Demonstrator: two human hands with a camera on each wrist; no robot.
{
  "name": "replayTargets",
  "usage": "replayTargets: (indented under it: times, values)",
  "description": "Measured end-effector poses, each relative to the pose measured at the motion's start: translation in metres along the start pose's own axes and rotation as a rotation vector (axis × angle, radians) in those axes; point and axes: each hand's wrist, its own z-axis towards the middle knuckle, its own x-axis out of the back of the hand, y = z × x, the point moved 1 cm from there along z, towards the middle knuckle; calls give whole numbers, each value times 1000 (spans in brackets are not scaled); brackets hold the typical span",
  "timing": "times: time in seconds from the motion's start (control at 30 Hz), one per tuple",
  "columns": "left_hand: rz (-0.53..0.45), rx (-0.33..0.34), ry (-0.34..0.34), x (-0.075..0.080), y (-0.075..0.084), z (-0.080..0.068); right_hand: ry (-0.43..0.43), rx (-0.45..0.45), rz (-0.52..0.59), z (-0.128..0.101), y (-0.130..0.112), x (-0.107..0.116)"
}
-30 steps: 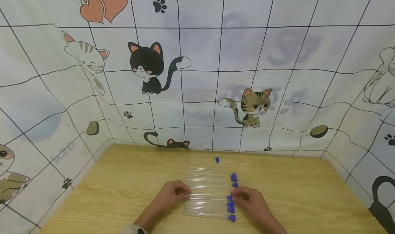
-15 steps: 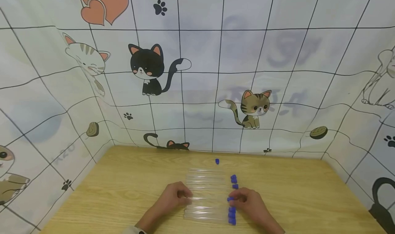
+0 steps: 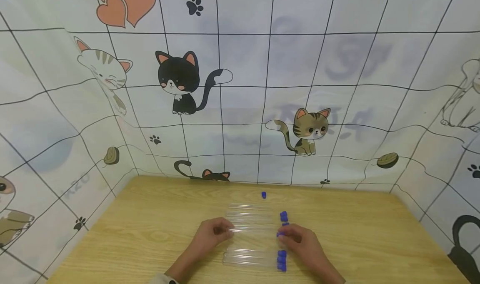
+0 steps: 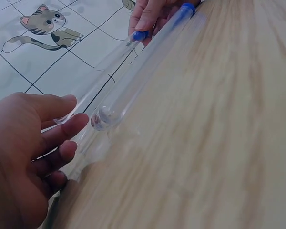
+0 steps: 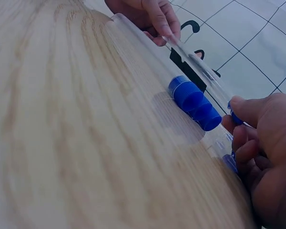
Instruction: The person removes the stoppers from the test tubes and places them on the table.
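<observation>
We hold one clear test tube [image 3: 253, 230] above the wooden table [image 3: 150, 230].
Our left hand [image 3: 210, 236] pinches its round end, our right hand [image 3: 300, 242] grips its blue cap [image 4: 139, 35]; capped tubes [image 3: 251, 259] lie beneath, one loose cap [image 3: 264, 195] beyond.

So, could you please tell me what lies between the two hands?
A clear tube with a blue cap, held between left hand and right hand; head view.

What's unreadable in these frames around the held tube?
- Head view: clear plastic tubes on the wooden table blend together; count unclear.
- Head view: right hand covers the lifted tube's blue cap.
- Left wrist view: left hand hides the tube's closed end.
- Right wrist view: loose blue caps overlap; number unclear.
</observation>
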Motion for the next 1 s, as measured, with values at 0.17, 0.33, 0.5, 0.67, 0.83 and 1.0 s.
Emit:
replayTargets:
  times: [0.17,0.33,0.5,0.67,0.83,1.0]
  values:
    - [-26,-10,28,1,26,-2,40,-26,31,1,2,-1]
    - [-36,-13,69,-2,28,2,94,-28,74,4,3,-2]
    - [-79,-1,71,-4,29,5,159,-35,113,7,3,-3]
    - [-126,7,49,-3,30,5,186,-46,132,7,2,-4]
    - [-159,0,43,-7,18,8,205,-54,122,8,4,-4]
    - [-170,29,41,-11,-3,12,215,-79,113,7,6,-3]
